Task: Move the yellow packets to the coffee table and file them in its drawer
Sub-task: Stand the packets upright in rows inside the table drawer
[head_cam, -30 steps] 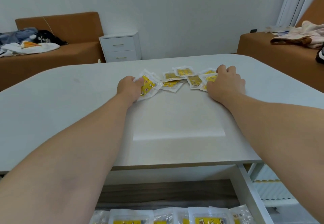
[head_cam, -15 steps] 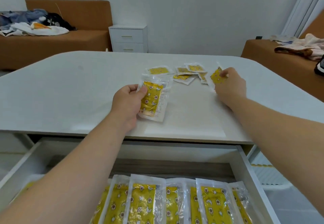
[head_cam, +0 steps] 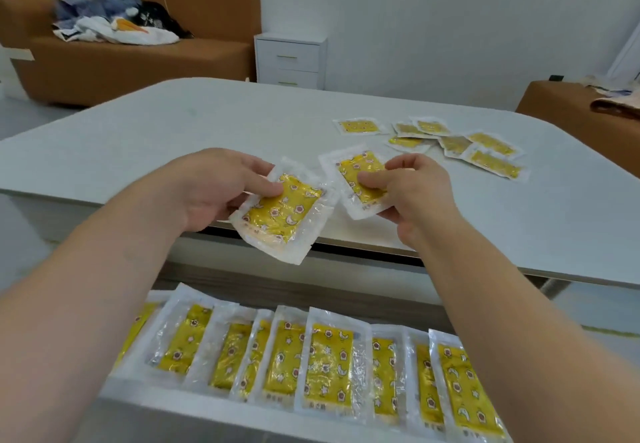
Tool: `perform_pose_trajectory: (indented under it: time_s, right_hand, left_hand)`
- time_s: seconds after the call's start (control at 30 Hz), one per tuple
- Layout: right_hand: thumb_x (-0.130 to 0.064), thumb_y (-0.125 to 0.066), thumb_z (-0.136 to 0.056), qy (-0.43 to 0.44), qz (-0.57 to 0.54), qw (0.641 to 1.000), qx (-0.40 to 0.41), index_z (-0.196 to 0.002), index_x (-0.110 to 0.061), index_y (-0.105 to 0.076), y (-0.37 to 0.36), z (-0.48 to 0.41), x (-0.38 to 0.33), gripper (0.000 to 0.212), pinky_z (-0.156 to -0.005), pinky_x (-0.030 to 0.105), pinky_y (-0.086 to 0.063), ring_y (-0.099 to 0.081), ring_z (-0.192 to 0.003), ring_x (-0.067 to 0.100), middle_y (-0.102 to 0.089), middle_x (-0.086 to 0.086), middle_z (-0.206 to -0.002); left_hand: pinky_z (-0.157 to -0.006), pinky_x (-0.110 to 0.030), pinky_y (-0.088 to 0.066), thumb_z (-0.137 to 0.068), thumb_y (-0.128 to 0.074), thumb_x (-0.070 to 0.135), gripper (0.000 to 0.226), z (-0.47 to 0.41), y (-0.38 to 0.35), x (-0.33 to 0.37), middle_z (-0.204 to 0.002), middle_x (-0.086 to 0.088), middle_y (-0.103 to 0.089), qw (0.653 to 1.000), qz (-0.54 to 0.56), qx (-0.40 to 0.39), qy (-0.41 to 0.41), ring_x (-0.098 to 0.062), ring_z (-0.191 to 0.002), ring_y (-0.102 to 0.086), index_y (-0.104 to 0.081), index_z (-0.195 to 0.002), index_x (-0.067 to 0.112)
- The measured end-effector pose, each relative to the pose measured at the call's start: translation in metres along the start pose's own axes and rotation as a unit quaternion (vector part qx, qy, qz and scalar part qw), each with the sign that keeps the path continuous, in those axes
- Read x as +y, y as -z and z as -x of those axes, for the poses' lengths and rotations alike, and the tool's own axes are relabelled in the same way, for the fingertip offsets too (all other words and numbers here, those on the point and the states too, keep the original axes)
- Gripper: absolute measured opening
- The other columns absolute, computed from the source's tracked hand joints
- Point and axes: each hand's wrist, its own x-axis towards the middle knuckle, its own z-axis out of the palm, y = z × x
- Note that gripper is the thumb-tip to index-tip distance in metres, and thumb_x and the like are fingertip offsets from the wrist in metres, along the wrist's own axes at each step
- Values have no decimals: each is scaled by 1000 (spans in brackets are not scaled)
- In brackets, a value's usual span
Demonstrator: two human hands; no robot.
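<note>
My left hand (head_cam: 214,186) grips a yellow packet (head_cam: 284,215) in clear wrap, held over the front edge of the white coffee table (head_cam: 173,137). My right hand (head_cam: 412,189) pinches a second yellow packet (head_cam: 358,182) just to the right, its edge touching the first. Several more yellow packets (head_cam: 485,151) lie scattered on the tabletop at the right rear. Below my hands the open drawer (head_cam: 194,418) holds a row of several yellow packets (head_cam: 329,363) standing side by side.
A brown sofa (head_cam: 138,61) with a heap of clothes (head_cam: 114,23) stands at the back left. A white bedside cabinet (head_cam: 289,61) is next to it. Another brown seat (head_cam: 571,103) with laundry sits at the right.
Both hands have lifted off the pile and come toward me, each with a packet, and now meet above the table's front edge. The view tilted down, showing more of the drawer.
</note>
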Motion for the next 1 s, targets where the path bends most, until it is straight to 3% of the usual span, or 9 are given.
perform_pose_trajectory:
  time_s: [0.13, 0.27, 0.37, 0.5, 0.7, 0.83, 0.93, 1.0]
  right_hand:
    - [-4, -91, -70, 31, 119, 992, -42, -75, -18, -49, -14, 13, -1, 45, -65, 53, -64, -78, -76, 30, -76, 20, -95]
    - [-18, -92, -73, 42, 241, 964, -104, -75, -18, -52, -22, 23, -1, 40, -65, 38, -63, -75, -67, 19, -72, 6, -76]
    - [-18, -84, -82, 47, 321, 934, -150, -100, -25, -56, -28, 31, 1, 33, -70, 40, -63, -74, -74, 19, -71, 1, -90]
    - [-4, -68, -86, 78, 378, 892, -235, -126, -42, -52, -37, 45, 3, 57, -78, 46, -64, -73, -84, 21, -70, 4, -100]
    - [8, -54, -88, 33, 400, 842, -360, -125, -28, -57, -55, 71, 10, 52, -65, 39, -66, -75, -82, 25, -65, 6, -102]
    - [1, -48, -88, 55, 511, 759, -399, -123, -27, -59, -65, 85, 25, 46, -65, 33, -63, -72, -84, 24, -65, 4, -102]
    - [-1, -46, -92, 24, 517, 758, -398, -123, -17, -59, -71, 88, 41, 37, -69, 39, -65, -75, -84, 30, -66, 11, -105]
    - [0, -45, -94, -8, 509, 769, -386, -123, -10, -61, -72, 85, 52, 35, -72, 46, -65, -77, -81, 35, -69, 17, -106]
  left_hand:
    - [-79, -39, -63, -85, -73, -6, 39, 16, 12, -11, -97, -10, -79, 981, -174, -85, 27, -26, -92, -76, -64, -118, 14]
    - [-63, -35, -61, -81, -75, -13, 51, 22, 14, -28, -93, -11, -75, 938, -293, -171, 72, -27, -78, -76, -58, -120, 15]
    - [-59, -32, -59, -83, -71, -15, 48, 21, 23, -35, -73, -2, -73, 921, -329, -190, 87, -22, -65, -73, -59, -118, 15]
    - [-69, -40, -63, -84, -70, -14, 49, 18, 34, -53, -86, -10, -72, 891, -383, -201, 140, -27, -71, -74, -63, -119, 20]
    - [-80, -43, -63, -81, -78, -9, 57, -1, 30, -81, -109, -13, -70, 867, -415, -192, 199, -34, -86, -76, -60, -129, 16]
    - [-59, -21, -54, -77, -88, 13, 43, -5, 26, -84, -91, 1, -70, 835, -509, -139, 159, -14, -73, -70, -63, -107, 29]
    - [-51, -16, -47, -76, -89, 18, 44, -7, 26, -88, -97, 2, -70, 818, -538, -123, 163, -8, -66, -64, -60, -106, 30]
    - [-55, -19, -49, -76, -89, 21, 44, -7, 23, -90, -104, 2, -69, 799, -557, -127, 188, -8, -68, -63, -57, -104, 29]
